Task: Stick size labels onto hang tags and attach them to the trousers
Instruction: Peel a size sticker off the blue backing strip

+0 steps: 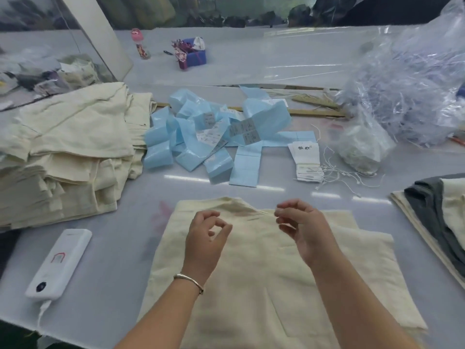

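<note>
A folded pair of cream trousers (pixel 264 273) lies in front of me, waistband away from me. My left hand (pixel 206 238) hovers over the waistband, thumb and forefinger tips touching in a ring; I see nothing between them. My right hand (pixel 302 227) is raised beside it with curled fingers, and a thin pale string (pixel 266 212) runs from the waistband to its fingertips. A stack of white hang tags (pixel 305 157) with loose strings lies further back on the right. Blue label strips (pixel 214 137) with white size labels are heaped in the middle.
A pile of cream trousers (pixel 65 152) fills the left side. A white power bank (pixel 60 265) lies near my left arm. Grey and cream garments (pixel 437 212) are stacked at the right edge. Clear plastic bags (pixel 407 91) are bunched at the back right, and a purple box (pixel 193 55) stands far back.
</note>
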{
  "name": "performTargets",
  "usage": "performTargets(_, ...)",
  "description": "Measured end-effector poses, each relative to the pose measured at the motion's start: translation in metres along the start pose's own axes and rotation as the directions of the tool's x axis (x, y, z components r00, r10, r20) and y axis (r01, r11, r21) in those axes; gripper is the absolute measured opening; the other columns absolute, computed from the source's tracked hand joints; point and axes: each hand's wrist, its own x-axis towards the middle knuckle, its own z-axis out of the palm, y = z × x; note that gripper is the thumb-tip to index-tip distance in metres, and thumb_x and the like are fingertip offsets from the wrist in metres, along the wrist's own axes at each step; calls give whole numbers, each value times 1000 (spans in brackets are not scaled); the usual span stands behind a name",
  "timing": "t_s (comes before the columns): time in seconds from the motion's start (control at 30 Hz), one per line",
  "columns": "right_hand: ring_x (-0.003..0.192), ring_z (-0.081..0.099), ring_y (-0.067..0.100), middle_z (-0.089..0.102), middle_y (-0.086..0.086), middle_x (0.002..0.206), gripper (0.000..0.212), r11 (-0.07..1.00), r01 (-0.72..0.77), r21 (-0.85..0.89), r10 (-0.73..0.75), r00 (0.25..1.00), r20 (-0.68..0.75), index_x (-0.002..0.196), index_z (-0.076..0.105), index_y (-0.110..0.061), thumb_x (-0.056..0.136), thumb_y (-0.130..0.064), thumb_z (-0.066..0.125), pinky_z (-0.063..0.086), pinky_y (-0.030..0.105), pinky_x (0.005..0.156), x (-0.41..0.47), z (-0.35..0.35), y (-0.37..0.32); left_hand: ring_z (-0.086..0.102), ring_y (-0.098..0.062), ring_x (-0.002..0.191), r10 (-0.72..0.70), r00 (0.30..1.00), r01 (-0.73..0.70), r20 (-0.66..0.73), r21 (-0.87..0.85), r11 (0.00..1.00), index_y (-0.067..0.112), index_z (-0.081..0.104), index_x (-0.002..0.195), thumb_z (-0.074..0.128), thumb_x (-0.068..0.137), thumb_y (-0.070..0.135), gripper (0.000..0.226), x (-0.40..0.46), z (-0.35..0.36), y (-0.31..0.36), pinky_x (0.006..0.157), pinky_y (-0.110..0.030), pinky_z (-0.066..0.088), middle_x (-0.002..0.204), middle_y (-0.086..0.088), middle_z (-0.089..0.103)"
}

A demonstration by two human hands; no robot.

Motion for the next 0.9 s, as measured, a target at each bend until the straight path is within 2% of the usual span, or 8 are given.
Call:
performTargets(0.1, 55, 55, 12, 64, 3, 64, 19, 990, -122, -71, 124, 992, 14, 73, 63, -12, 79, 6, 61, 43, 22, 58, 40, 49, 15, 58, -9, 96, -56, 992, 50, -116, -56, 997, 28, 63, 75, 70, 86, 7, 24, 47, -22, -24, 67, -7, 41, 101, 6, 57)
performTargets(0.23, 55, 55, 12, 63, 3, 67, 16, 974, -149, -168, 151, 989, -3, 75, 63, -11, 80, 4, 63, 44, 22, 57, 99, 110, 25, 57, -12, 92, -103, 984, 97, -148, -43, 994, 22, 64, 77, 69, 87, 10, 16, 127, -36, -48, 66, -12, 42, 98, 3, 56)
performTargets(0.33, 69, 56, 17, 62, 3, 76, 16, 954, -17, -298, -31, 987, -156, 81, 62, -13, 78, 2, 66, 46, 28, 63, 149, 141, 25, 60, -17, 86, -223, 970, 218, -95, -63, 974, 18, 63, 78, 67, 88, 14, 12, 184, -30, -63, 69, -21, 38, 87, 0, 63)
performTargets(0.47, 93, 56, 19, 58, -1, 101, 31, 807, 106, -582, -311, 913, -265, 103, 56, -16, 77, -17, 74, 45, 32, 80, 213, 160, 17, 70, -23, 74, -424, 901, 432, 90, -271, 860, 15, 62, 83, 66, 89, 17, 7, 232, -9, -72, 77, -37, 57, 79, -8, 72)
performTargets(0.57, 97, 55, 21, 55, 0, 101, 47, 706, -64, -705, -143, 963, -230, 118, 50, -15, 79, -23, 74, 47, 36, 87, 245, 168, 13, 69, -16, 63, -449, 876, 483, 178, -289, 827, 15, 61, 98, 73, 83, 21, 20, 248, 4, -72, 72, -38, 58, 74, 0, 72)
performTargets(0.67, 94, 59, 25, 60, 6, 104, 46, 782, -164, -602, 21, 971, -237, 118, 55, -11, 77, -1, 72, 49, 34, 83, 257, 168, 10, 67, -14, 70, -391, 895, 442, 213, -327, 835, 20, 54, 112, 75, 78, 10, 41, 256, 7, -74, 78, -37, 56, 78, 6, 71)
performTargets(0.8, 91, 69, 30, 74, 13, 97, 58, 968, -97, -229, 90, 995, -42, 123, 57, -19, 76, 14, 66, 55, 36, 77, 249, 162, 6, 62, -15, 73, -428, 841, 533, 330, -636, 558, 26, 48, 114, 78, 73, 2, 56, 262, 4, -75, 64, -24, 50, 94, 1, 73)
performTargets(0.9, 91, 70, 27, 73, 14, 103, 71, 979, -33, -199, 56, 992, 111, 127, 55, -33, 77, 15, 64, 56, 30, 70, 237, 160, 7, 67, -21, 82, -433, 812, 543, 392, -778, 314, 21, 50, 118, 70, 83, 1, 46, 266, 2, -75, 72, -31, 54, 100, -8, 72)
